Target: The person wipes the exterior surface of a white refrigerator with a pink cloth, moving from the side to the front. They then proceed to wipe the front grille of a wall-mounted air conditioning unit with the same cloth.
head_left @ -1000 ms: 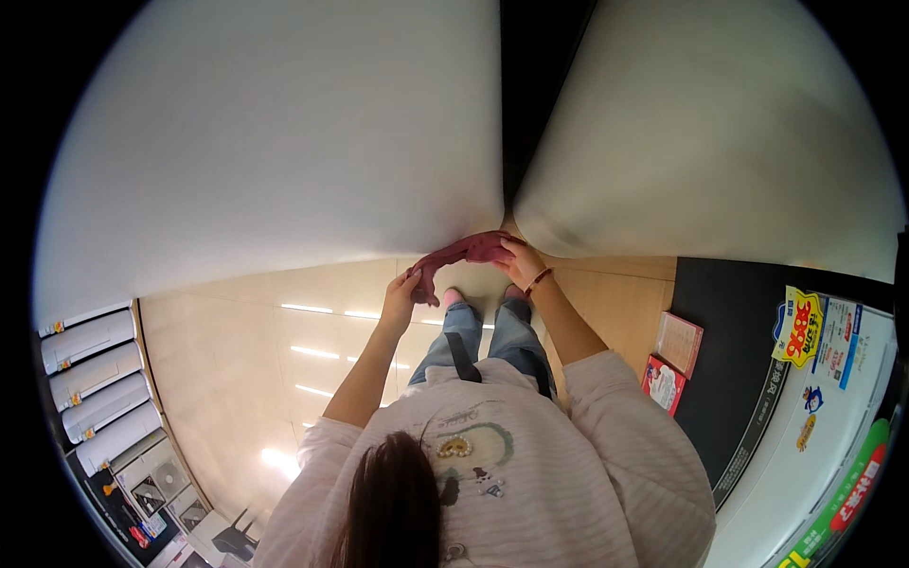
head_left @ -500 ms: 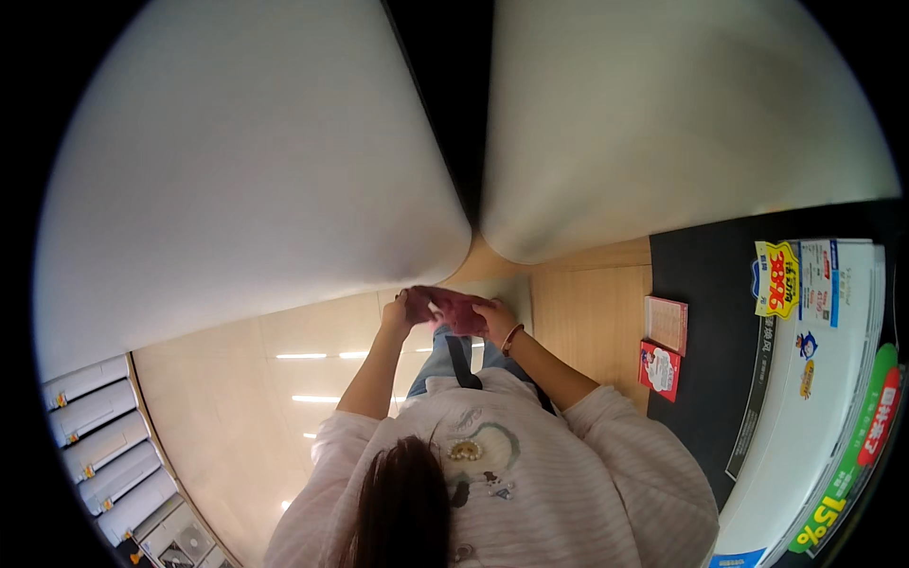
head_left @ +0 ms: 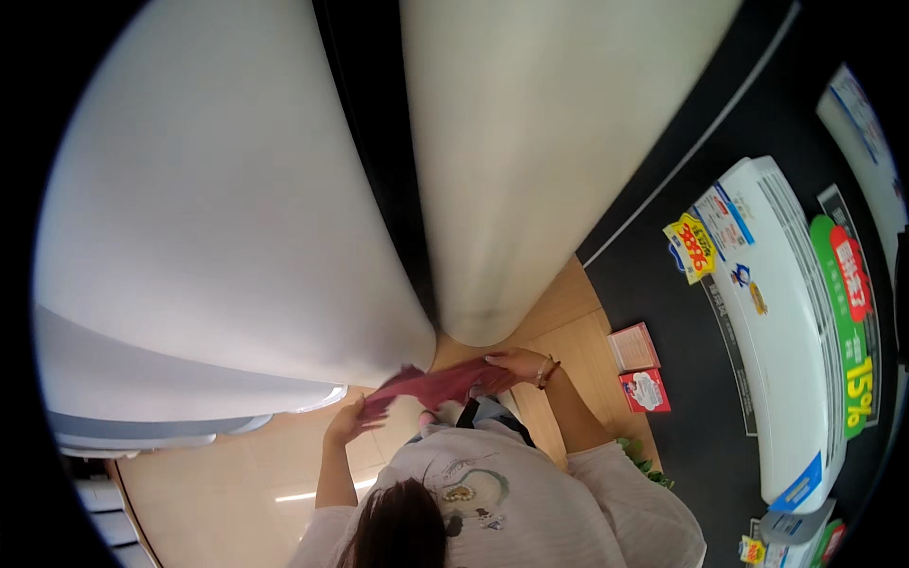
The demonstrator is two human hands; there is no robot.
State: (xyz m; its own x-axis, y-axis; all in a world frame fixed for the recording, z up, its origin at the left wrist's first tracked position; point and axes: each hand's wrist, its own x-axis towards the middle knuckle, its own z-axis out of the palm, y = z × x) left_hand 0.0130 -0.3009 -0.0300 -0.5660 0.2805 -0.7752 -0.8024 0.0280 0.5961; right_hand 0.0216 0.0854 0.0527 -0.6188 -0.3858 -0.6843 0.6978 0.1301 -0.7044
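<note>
A dark pinkish-red cloth [head_left: 440, 386] stretches between my two hands in front of my waist. My left hand [head_left: 348, 419] grips its lower left end, and my right hand [head_left: 521, 363], with a bracelet at the wrist, pinches the higher right end. The cloth hangs loosely spread, with a gap or fold toward its left part. Just beyond it stand two tall rounded appliance bodies, a white one [head_left: 237, 208] on the left and a cream one [head_left: 530, 142] on the right. The cloth's upper edge overlaps their lower ends in view; whether it touches them I cannot tell.
At the right a white wall-type air conditioner [head_left: 786, 322] with colourful stickers is mounted on a black panel [head_left: 686, 379]. A pink card [head_left: 633, 348] and a red card [head_left: 648, 390] sit at its edge. Green leaves [head_left: 642, 461] show beside my right elbow. Glossy tiles [head_left: 227, 473] lie at left.
My hands have moved apart, pulling the bunched cloth out wide. The view has turned and shifted, so the tall appliances and the wall unit appear at different angles.
</note>
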